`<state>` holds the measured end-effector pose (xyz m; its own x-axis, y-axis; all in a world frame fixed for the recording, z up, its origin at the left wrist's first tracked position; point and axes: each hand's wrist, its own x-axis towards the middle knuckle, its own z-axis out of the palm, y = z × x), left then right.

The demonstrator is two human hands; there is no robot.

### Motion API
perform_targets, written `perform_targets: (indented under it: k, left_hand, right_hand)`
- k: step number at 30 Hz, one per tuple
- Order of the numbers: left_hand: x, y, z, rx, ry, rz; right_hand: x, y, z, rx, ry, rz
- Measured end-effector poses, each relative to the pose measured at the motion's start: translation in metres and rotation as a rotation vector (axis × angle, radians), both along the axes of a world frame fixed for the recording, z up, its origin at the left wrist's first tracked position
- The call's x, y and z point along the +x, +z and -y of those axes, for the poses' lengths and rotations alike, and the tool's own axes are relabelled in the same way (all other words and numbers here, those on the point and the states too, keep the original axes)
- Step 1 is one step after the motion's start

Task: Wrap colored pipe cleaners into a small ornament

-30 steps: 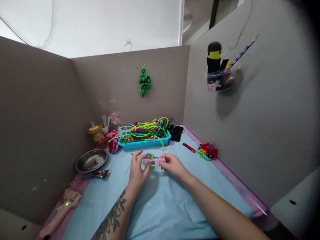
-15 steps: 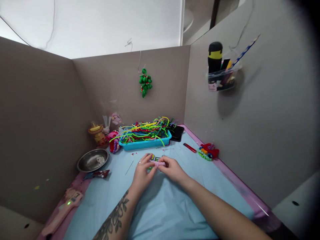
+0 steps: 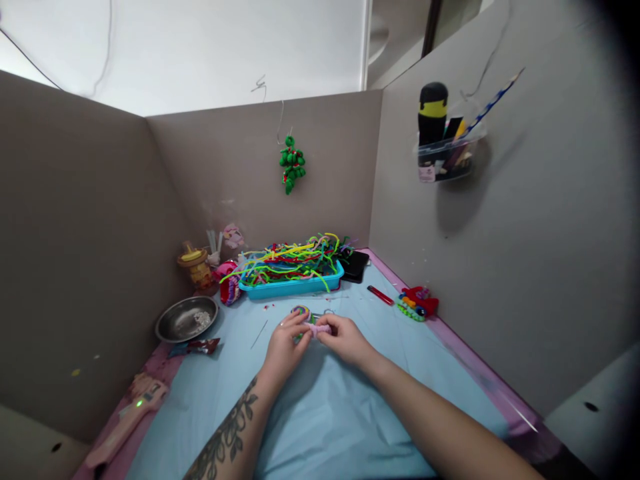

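My left hand (image 3: 285,345) and my right hand (image 3: 345,338) meet over the light blue table cover (image 3: 320,413), both pinched on a small pink pipe-cleaner piece (image 3: 319,329). Just behind my fingers lies a multicoloured coiled pipe-cleaner disc (image 3: 301,311); whether it is joined to the pink piece I cannot tell. My left forearm carries a tattoo. A turquoise tray (image 3: 290,287) heaped with coloured pipe cleaners stands a short way beyond my hands.
A steel bowl (image 3: 186,319) and a wrapper (image 3: 194,347) sit at the left, a pink glue gun (image 3: 125,420) at the near left. A red tool (image 3: 379,295) and a red figure (image 3: 417,302) lie right. Grey partitions enclose the desk; a green ornament (image 3: 291,164) hangs behind.
My hands have drawn closer together on the pink piece, so less of it shows between them, and they sit slightly lower and nearer to me. Nothing else moved.
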<state>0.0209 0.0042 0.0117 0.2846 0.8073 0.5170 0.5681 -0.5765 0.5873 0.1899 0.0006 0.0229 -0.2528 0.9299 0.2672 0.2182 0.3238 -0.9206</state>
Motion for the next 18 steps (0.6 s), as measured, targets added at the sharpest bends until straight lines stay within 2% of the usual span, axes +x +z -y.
perform_targets:
  k: [4,8,14,18]
  left_hand:
    - [0.003,0.001,0.003,0.021,0.023,-0.028]
    - [0.005,0.002,0.005,0.005,0.059,-0.013]
    - [0.005,-0.001,0.005,-0.004,0.097,0.036]
    - [0.004,0.005,0.005,-0.063,0.075,0.071]
  right_hand:
    - [0.000,-0.001,0.001,0.023,0.044,0.021]
    - [-0.002,-0.004,0.000,0.036,-0.035,0.062]
    - [-0.002,-0.010,-0.002,0.271,-0.168,0.170]
    - [0.001,-0.009,-0.001,0.341,-0.184,0.252]
